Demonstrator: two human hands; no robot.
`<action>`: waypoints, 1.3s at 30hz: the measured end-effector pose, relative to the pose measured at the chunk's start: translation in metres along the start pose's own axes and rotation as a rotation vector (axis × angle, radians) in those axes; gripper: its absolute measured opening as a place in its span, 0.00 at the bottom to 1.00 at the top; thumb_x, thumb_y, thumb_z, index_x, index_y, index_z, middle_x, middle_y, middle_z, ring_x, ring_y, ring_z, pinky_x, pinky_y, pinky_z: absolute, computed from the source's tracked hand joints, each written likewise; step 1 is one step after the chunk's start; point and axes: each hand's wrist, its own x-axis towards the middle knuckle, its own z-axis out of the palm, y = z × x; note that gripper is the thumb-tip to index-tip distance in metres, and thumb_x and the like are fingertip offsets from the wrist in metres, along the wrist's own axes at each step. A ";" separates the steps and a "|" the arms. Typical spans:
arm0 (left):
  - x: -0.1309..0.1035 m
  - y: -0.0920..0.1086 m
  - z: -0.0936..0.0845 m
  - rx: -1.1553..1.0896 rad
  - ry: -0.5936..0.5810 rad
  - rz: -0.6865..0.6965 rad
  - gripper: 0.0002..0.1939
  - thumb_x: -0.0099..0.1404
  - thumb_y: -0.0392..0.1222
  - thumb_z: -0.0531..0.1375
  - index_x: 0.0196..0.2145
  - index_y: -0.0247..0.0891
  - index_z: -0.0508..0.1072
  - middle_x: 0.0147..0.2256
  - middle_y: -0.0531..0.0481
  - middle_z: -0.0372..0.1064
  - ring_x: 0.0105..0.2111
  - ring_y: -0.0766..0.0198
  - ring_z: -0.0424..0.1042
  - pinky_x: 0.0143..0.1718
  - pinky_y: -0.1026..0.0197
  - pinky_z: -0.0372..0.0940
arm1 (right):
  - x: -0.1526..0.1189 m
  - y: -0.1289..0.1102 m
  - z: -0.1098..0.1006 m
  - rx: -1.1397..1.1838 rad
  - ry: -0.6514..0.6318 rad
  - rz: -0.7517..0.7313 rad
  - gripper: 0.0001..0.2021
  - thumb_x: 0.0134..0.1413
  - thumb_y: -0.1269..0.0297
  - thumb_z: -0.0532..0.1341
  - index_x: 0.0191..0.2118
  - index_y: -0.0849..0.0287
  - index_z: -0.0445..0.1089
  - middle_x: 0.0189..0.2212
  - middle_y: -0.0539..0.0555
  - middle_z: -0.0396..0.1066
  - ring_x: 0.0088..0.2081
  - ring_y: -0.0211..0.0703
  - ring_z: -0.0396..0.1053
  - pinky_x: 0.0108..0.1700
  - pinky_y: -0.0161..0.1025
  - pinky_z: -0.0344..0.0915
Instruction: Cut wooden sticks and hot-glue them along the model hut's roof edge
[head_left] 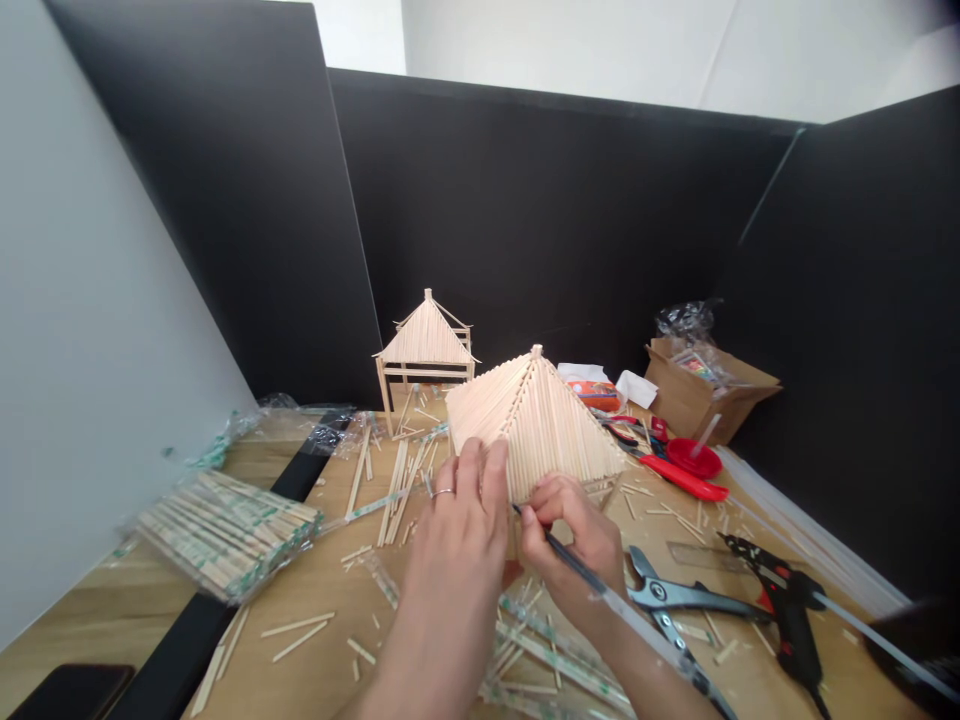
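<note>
Mid-desk [300,590], the stick roof [566,430] sends its near corner between both hands: the left hand [459,525] presses flat, fingers nearly together; the right hand [596,548] pinches a pen [564,555], slanting in from near right

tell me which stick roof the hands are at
The front roof, bigger in view, with the left hand and right hand at its lower edge. The back roof stands farther off, on thin posts.

Both hands are bare and close together, forearms reaching forward from below. The left hand [461,510] lies palm down, fingers extended; the right hand [574,530] curls, thumb and fingers pinched.
</note>
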 end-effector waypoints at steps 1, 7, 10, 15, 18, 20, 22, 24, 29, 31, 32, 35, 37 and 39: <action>-0.001 0.001 0.000 0.011 0.010 -0.009 0.38 0.59 0.28 0.58 0.64 0.30 0.48 0.61 0.28 0.56 0.60 0.40 0.61 0.45 0.47 0.72 | 0.000 0.000 0.000 0.000 -0.003 0.004 0.11 0.53 0.79 0.57 0.28 0.54 0.60 0.26 0.47 0.65 0.33 0.39 0.67 0.40 0.41 0.66; 0.000 0.002 0.000 0.034 0.001 0.003 0.41 0.57 0.27 0.60 0.64 0.27 0.45 0.61 0.25 0.56 0.61 0.38 0.59 0.47 0.43 0.70 | -0.001 0.001 0.000 0.003 0.002 0.022 0.11 0.53 0.78 0.57 0.28 0.54 0.59 0.27 0.47 0.65 0.34 0.40 0.68 0.40 0.41 0.65; 0.001 0.001 -0.001 0.033 -0.004 0.001 0.41 0.57 0.28 0.60 0.64 0.29 0.45 0.61 0.26 0.57 0.60 0.39 0.60 0.47 0.45 0.71 | -0.002 0.000 0.000 0.003 0.000 0.028 0.11 0.54 0.78 0.57 0.29 0.54 0.59 0.27 0.47 0.65 0.34 0.40 0.68 0.40 0.41 0.65; -0.001 0.004 0.001 0.094 0.007 -0.001 0.40 0.58 0.24 0.57 0.64 0.27 0.44 0.62 0.25 0.56 0.61 0.39 0.58 0.48 0.44 0.70 | -0.002 0.000 0.000 0.003 -0.005 0.043 0.11 0.54 0.78 0.57 0.29 0.54 0.59 0.27 0.47 0.65 0.34 0.40 0.67 0.40 0.40 0.64; -0.002 0.005 0.002 0.092 0.004 0.011 0.41 0.57 0.24 0.57 0.65 0.28 0.44 0.62 0.26 0.56 0.62 0.39 0.58 0.48 0.44 0.70 | -0.002 0.001 0.001 0.009 -0.009 0.038 0.11 0.54 0.78 0.57 0.29 0.54 0.58 0.27 0.47 0.65 0.34 0.40 0.67 0.39 0.40 0.64; -0.003 0.004 0.003 0.075 0.016 0.014 0.41 0.57 0.25 0.58 0.65 0.29 0.45 0.62 0.27 0.56 0.62 0.39 0.58 0.48 0.43 0.70 | -0.001 0.001 0.001 0.007 -0.008 0.033 0.11 0.54 0.78 0.57 0.29 0.54 0.58 0.27 0.47 0.65 0.34 0.40 0.67 0.39 0.40 0.64; -0.003 0.003 0.005 0.062 0.047 0.013 0.41 0.57 0.25 0.58 0.65 0.30 0.45 0.62 0.28 0.57 0.61 0.39 0.58 0.49 0.43 0.69 | -0.001 0.001 0.001 0.005 -0.008 0.031 0.11 0.54 0.78 0.57 0.28 0.54 0.58 0.27 0.47 0.65 0.34 0.40 0.67 0.39 0.40 0.63; -0.003 0.003 0.006 0.060 0.071 0.016 0.42 0.57 0.25 0.58 0.65 0.29 0.44 0.61 0.27 0.56 0.61 0.38 0.58 0.49 0.42 0.69 | -0.001 0.001 0.000 0.006 -0.017 0.035 0.11 0.54 0.78 0.57 0.28 0.54 0.58 0.27 0.47 0.64 0.33 0.40 0.67 0.39 0.40 0.63; -0.002 0.002 0.007 0.030 0.077 0.016 0.43 0.55 0.26 0.60 0.65 0.28 0.45 0.61 0.25 0.56 0.60 0.36 0.58 0.49 0.40 0.68 | -0.002 0.001 0.000 0.008 -0.017 0.041 0.12 0.53 0.78 0.57 0.29 0.54 0.57 0.27 0.46 0.63 0.33 0.39 0.66 0.38 0.39 0.63; -0.002 -0.001 0.006 0.004 0.064 0.019 0.43 0.56 0.27 0.60 0.65 0.30 0.45 0.61 0.26 0.56 0.60 0.37 0.58 0.49 0.41 0.69 | -0.002 0.001 0.000 0.007 -0.026 0.047 0.11 0.53 0.78 0.57 0.29 0.54 0.57 0.27 0.46 0.64 0.33 0.39 0.66 0.38 0.39 0.63; -0.001 -0.003 0.006 -0.005 0.049 0.024 0.43 0.57 0.28 0.60 0.65 0.31 0.45 0.61 0.27 0.55 0.61 0.38 0.58 0.48 0.42 0.69 | -0.001 0.002 0.001 0.006 -0.030 0.050 0.11 0.54 0.78 0.57 0.28 0.54 0.57 0.27 0.46 0.64 0.33 0.39 0.66 0.38 0.39 0.63; -0.001 -0.007 0.005 -0.019 -0.009 0.040 0.43 0.57 0.30 0.61 0.66 0.32 0.44 0.62 0.27 0.53 0.60 0.36 0.59 0.47 0.42 0.70 | 0.000 -0.001 -0.001 0.002 -0.030 0.059 0.11 0.54 0.78 0.57 0.28 0.54 0.57 0.26 0.46 0.63 0.32 0.39 0.65 0.39 0.40 0.63; -0.001 -0.008 0.005 -0.027 -0.010 0.030 0.47 0.54 0.31 0.65 0.66 0.32 0.44 0.62 0.27 0.54 0.59 0.36 0.60 0.47 0.42 0.70 | 0.001 -0.007 -0.006 0.006 -0.028 0.062 0.11 0.54 0.77 0.57 0.28 0.54 0.58 0.26 0.46 0.63 0.32 0.38 0.65 0.39 0.40 0.64; -0.001 -0.007 0.005 -0.043 0.024 0.011 0.52 0.50 0.31 0.69 0.65 0.32 0.45 0.61 0.26 0.55 0.58 0.35 0.61 0.48 0.41 0.69 | 0.000 -0.014 -0.016 -0.002 -0.036 0.074 0.09 0.55 0.76 0.57 0.29 0.54 0.59 0.26 0.47 0.63 0.31 0.38 0.65 0.39 0.39 0.64</action>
